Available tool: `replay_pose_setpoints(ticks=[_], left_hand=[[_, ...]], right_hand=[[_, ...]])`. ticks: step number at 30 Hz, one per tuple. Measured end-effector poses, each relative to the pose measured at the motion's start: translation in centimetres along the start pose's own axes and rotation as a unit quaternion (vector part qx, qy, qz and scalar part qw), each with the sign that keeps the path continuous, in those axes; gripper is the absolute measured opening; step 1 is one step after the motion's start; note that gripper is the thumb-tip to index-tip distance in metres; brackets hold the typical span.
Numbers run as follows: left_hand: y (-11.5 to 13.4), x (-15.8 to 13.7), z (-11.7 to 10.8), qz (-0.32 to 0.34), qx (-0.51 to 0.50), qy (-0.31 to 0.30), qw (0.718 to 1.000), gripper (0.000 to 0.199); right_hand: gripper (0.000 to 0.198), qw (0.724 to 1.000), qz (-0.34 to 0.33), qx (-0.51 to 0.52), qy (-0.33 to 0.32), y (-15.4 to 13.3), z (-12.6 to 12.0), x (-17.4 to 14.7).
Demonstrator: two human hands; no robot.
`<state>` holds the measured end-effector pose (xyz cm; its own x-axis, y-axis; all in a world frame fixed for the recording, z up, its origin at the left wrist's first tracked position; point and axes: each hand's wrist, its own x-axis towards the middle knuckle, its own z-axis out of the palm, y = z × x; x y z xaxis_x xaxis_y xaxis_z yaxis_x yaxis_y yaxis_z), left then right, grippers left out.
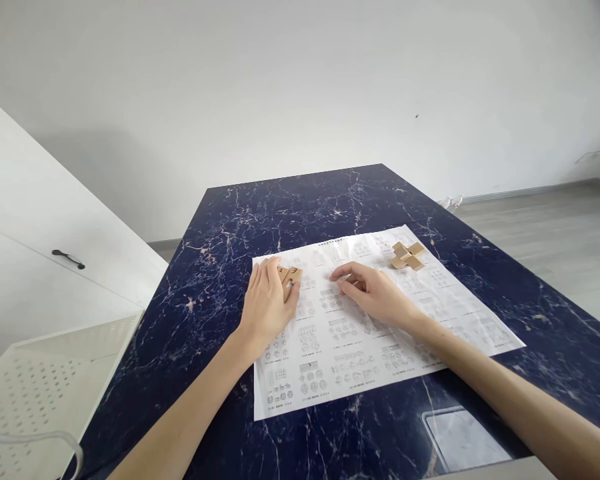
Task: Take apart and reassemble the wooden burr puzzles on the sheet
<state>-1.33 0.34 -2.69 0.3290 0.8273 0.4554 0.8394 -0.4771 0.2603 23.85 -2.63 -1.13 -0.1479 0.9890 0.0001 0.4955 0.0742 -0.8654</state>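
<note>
My left hand (266, 293) is closed around notched wooden puzzle pieces (292, 275) near the left edge of a printed sheet (325, 333). Handwritten numerals mark the tops of these pieces, and the hand hides part of them. Over the middle of the sheet hovers or rests my right hand (367, 290), its fingers loosely bent and the thumb a little apart from the index finger. Nothing shows in that hand. Beyond it, at the sheet's far right, lies a cross-shaped group of interlocked wooden pieces (407, 256). Rows of small assembly drawings cover the paper.
The sheet lies on a dark blue marble-patterned table (300, 207). At the near right edge is a rectangular, light-reflecting object (465, 437). To the left stand a white cabinet (45, 213) and a perforated white chair or rack (45, 387) with a pale cable (55, 437).
</note>
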Motion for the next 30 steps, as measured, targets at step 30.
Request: replay_pose_setpoints(ticks=[30], left_hand=[[-1.0,0.8,-1.0,0.057,0.035,-0.055,0.996,0.027]], right_hand=[[0.019,1.0,0.007,-0.002,-0.01,-0.3,-0.2,0.0]])
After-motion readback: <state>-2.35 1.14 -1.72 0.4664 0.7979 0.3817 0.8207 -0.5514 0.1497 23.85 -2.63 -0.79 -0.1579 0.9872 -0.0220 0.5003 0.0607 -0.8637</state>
